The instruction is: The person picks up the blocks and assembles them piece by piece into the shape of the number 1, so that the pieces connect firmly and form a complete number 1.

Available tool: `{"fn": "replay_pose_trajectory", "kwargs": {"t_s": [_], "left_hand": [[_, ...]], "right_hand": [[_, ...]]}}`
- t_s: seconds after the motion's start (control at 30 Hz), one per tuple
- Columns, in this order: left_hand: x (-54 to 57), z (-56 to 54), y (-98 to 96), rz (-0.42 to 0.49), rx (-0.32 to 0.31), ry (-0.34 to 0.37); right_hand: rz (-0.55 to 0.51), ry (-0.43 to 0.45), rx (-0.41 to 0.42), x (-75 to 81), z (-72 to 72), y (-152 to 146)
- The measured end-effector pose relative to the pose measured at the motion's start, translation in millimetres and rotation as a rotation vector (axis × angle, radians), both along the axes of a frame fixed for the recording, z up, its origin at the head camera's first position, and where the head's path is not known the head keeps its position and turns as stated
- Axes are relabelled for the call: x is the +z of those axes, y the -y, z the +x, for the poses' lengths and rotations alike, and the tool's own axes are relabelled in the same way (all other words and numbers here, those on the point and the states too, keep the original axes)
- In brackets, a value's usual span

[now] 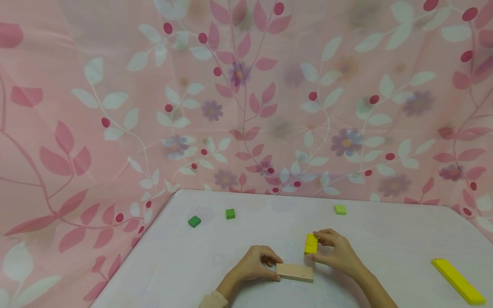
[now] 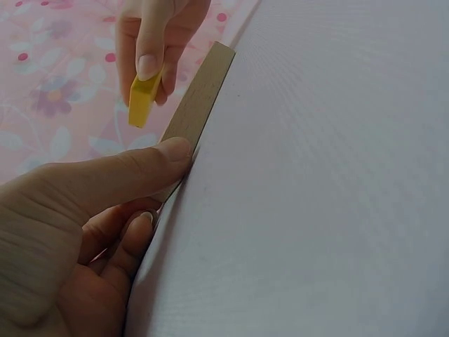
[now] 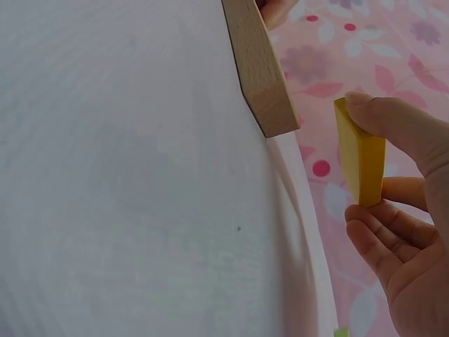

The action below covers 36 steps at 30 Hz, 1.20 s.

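Observation:
A plain wooden block (image 1: 295, 272) lies flat near the front of the table. My left hand (image 1: 259, 263) pinches its left end between thumb and fingers, and the left wrist view shows the thumb on the wood (image 2: 200, 98). A short yellow block (image 1: 311, 244) is held up by my right hand (image 1: 339, 254), gripped between thumb and fingertips. In the right wrist view this yellow block (image 3: 361, 154) is apart from the wooden block (image 3: 263, 77), with a gap between them. The yellow block is above and behind the wooden block's right end in the head view.
Two dark green blocks (image 1: 194, 221) lie at the back left of the white table (image 1: 269, 214). A light green block (image 1: 340, 210) is at the back right. A long yellow block (image 1: 457, 281) lies at the far right. Flowered pink cloth (image 1: 246, 107) hangs behind.

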<state>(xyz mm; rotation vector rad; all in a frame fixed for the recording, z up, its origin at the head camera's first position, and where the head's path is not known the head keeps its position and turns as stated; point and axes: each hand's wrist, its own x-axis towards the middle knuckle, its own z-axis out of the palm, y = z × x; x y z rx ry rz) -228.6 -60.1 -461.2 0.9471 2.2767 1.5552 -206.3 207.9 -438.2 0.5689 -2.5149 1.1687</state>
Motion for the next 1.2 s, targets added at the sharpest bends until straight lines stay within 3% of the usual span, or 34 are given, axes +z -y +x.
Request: {"fn": "replay_pose_trajectory", "kwargs": {"t_s": [0.23,0.6,0.83,1.2], "left_hand": [[0.1,0.7,0.0,0.007,0.000,0.001],[-0.3,0.6,0.0,0.007,-0.004,0.000],[28.6,15.6,0.6,0.012,-0.013,0.001],[27.2,15.2,0.4,0.003,-0.009,0.002]], "right_hand": [[0.015,0.046,-0.008,0.7,-2.8,3.9],[0.009,0.038,0.018,-2.1,-4.4,8.8],[-0.002,0.010,0.059,-2.4,-5.7,10.9],[-0.011,-0.030,0.110,-4.0,-7.5,14.2]]}}
